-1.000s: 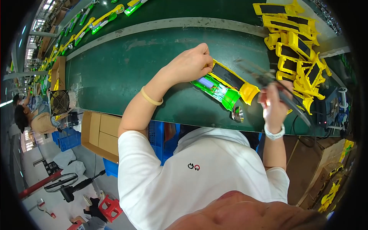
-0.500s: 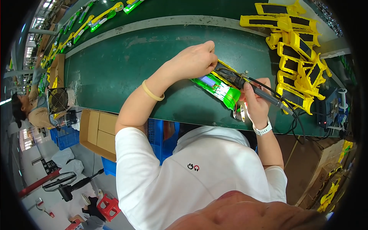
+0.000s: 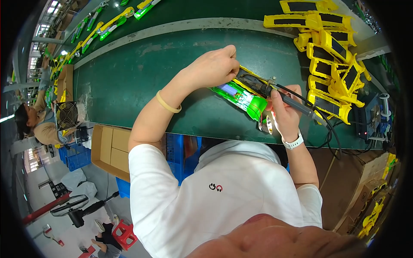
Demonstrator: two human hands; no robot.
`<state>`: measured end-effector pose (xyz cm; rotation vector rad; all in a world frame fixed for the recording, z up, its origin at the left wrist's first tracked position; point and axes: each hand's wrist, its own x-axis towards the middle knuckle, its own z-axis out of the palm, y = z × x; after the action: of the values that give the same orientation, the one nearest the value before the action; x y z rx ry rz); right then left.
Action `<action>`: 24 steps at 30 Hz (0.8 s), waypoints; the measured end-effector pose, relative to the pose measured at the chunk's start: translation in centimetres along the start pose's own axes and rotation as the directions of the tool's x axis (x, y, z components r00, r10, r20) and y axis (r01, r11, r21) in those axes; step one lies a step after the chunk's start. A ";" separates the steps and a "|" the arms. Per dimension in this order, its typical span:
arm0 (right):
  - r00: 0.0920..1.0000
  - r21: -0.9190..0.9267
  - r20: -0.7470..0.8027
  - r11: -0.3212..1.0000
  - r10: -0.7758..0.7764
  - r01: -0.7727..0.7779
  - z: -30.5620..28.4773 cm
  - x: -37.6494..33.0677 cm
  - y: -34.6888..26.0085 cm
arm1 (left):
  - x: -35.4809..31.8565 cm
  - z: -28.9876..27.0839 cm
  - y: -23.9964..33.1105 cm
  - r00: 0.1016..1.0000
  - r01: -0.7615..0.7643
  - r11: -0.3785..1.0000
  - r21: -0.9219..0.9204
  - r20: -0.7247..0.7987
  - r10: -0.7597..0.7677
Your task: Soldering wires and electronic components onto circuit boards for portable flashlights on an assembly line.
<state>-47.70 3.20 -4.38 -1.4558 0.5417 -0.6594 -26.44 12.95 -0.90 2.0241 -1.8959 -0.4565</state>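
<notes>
Right hand [image 3: 284,114] wrapped around dark pen-shaped soldering iron [image 3: 289,102], tip on translucent green-and-yellow plastic flashlight body [image 3: 241,93] lying on green desk [image 3: 129,73]. Left hand [image 3: 215,66] pinches its far end. Beyond: heap of yellow plastic casings [image 3: 333,47].

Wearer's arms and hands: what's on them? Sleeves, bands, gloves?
Both hands bare, no gloves. Left hand: a thin pale yellow band on the wrist. Right hand: a white watch-like strap on the wrist. Short white T-shirt sleeves end above the elbows; forearms uncovered.
</notes>
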 end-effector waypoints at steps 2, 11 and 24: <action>0.998 -0.062 -0.001 0.996 -0.061 0.061 -0.7 -0.5 -0.5 | -0.1 -0.2 0.1 1.000 0.003 1.000 0.002 0.001 -0.003; 0.824 0.152 -0.475 0.894 -0.309 0.422 -7.9 -0.8 -4.5 | -1.1 -0.8 -0.2 1.000 -0.028 1.000 -0.003 -0.004 0.028; 0.649 -0.757 -0.203 0.538 -0.733 0.371 -16.9 4.2 -7.0 | -1.5 -1.6 0.2 1.000 0.003 1.000 -0.020 0.017 -0.002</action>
<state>-57.00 -11.79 1.91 -2.2014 0.7448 -1.5494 -26.00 14.44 0.64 2.0165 -1.8917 -0.4927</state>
